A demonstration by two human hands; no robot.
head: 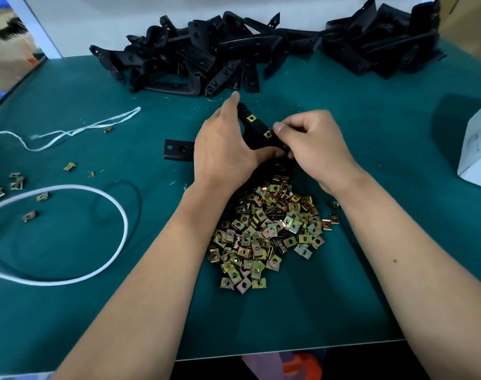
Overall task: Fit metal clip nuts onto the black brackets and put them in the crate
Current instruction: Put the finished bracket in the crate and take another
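Observation:
My left hand [223, 149] grips a black bracket [257, 133] above the green table, its end sticking out at the left of the hand. One clip nut [251, 118] sits on the bracket's upper part. My right hand [310, 144] pinches a second clip nut [268, 133] against the bracket's edge with thumb and forefinger. A heap of brass-coloured clip nuts [266, 234] lies just below my wrists. A large pile of black brackets [195, 58] lies along the table's far side, with a second pile [382, 48] at the far right. No crate is in view.
A white cord loop [118, 215] and a white string [69, 131] lie at the left, with a few stray clip nuts [69, 166] around them. A white box [478, 149] stands at the right edge. The table's front edge [288, 351] runs below my forearms.

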